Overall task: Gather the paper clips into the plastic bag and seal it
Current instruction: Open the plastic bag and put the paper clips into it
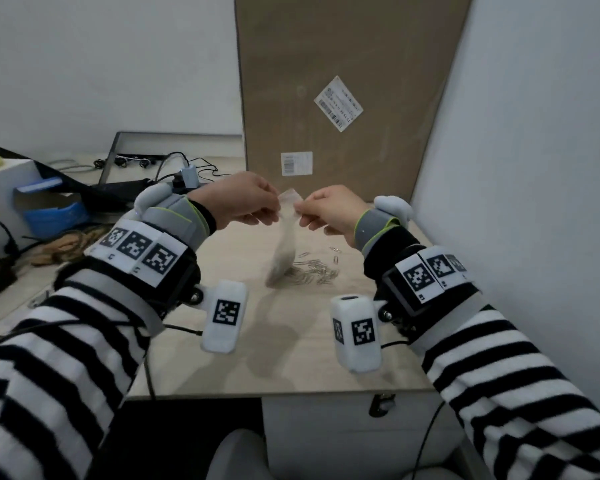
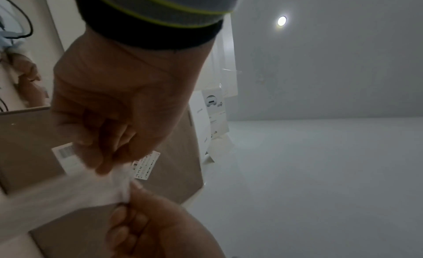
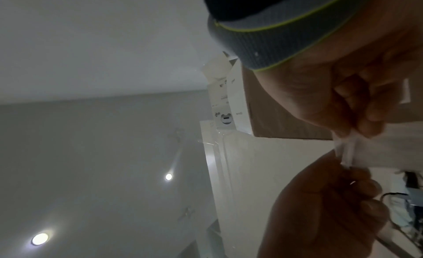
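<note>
A small clear plastic bag (image 1: 284, 247) hangs above the desk, its lower end just over the pile. My left hand (image 1: 246, 202) pinches the left side of its top edge and my right hand (image 1: 329, 209) pinches the right side. Both wrist views show the bag's mouth, plastic bag (image 2: 114, 182) and plastic bag (image 3: 350, 149), held between the two hands' fingertips. A heap of silver paper clips (image 1: 314, 273) lies on the wooden desk (image 1: 291, 341) below the bag, with a few stray clips (image 1: 335, 251) to its right. Whether any clips are in the bag I cannot tell.
A tall cardboard box (image 1: 343, 81) stands against the wall behind the hands. Cables, a charger (image 1: 189, 176), a blue box (image 1: 54, 213) and a tangle of brown cord (image 1: 66, 245) clutter the left side. A white wall (image 1: 534, 168) runs close along the right.
</note>
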Motion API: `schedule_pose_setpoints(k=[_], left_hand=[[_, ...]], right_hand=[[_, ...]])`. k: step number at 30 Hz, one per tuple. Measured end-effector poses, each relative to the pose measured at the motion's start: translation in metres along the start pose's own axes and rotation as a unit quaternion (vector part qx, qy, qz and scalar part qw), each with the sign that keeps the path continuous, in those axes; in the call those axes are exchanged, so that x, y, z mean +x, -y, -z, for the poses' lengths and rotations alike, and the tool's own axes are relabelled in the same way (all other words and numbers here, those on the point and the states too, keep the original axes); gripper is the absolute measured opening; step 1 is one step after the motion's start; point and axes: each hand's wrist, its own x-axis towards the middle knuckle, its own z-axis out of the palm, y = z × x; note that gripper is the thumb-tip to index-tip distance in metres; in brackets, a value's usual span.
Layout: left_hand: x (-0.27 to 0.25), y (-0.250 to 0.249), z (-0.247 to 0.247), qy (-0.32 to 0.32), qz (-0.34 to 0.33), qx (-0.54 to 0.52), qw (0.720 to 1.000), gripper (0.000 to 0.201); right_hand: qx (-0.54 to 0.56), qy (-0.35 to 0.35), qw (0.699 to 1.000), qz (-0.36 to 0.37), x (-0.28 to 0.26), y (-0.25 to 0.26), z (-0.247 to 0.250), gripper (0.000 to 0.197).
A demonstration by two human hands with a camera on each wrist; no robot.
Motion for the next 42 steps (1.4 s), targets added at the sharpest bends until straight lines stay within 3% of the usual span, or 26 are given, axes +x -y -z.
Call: schedule_pose_setpoints(k=[2,5,9,13,20,24,32,42], left_hand=[[-0.004,-0.005,0.003,-0.042,-0.009,0.006,0.999,0.010],[-0.014,-0.012,0.004,-0.004,-0.003,0.025,1.000,0.009],[-0.018,-0.017,0.007,-0.063,-0.015,-0.009,0.998,0.011],[-0.019,-0.011,0.013,-0.121,-0.006,-0.092,0.988,0.024],[-0.014,0.012,0.010,-0.215,0.014,-0.111,0.970,0.024],[-0.010,0.032,-0.001,-0.191,0.054,-0.126,0.972,0.023],[0.005,0.052,-0.027,-0.169,0.074,-0.173,0.968,0.026],[0.033,0.077,-0.046,-0.125,0.078,-0.274,0.950,0.017]], right_hand=[[-0.002,-0.023,1.000,0.008,-0.003,0.005,0.002,0.026],[-0.033,-0.016,0.999,0.014,-0.012,0.013,0.004,0.026],[-0.011,-0.021,0.999,0.028,-0.024,0.016,0.012,0.026],[0.002,-0.005,1.000,-0.018,-0.033,0.003,0.021,0.035],[-0.060,0.033,0.987,-0.147,-0.040,-0.043,0.034,0.022],[-0.081,0.026,0.977,-0.196,-0.036,-0.066,0.033,0.018],[-0.219,0.044,0.958,-0.179,-0.007,-0.079,0.026,0.041],[-0.321,0.119,0.923,-0.174,0.042,-0.085,0.016,0.065]])
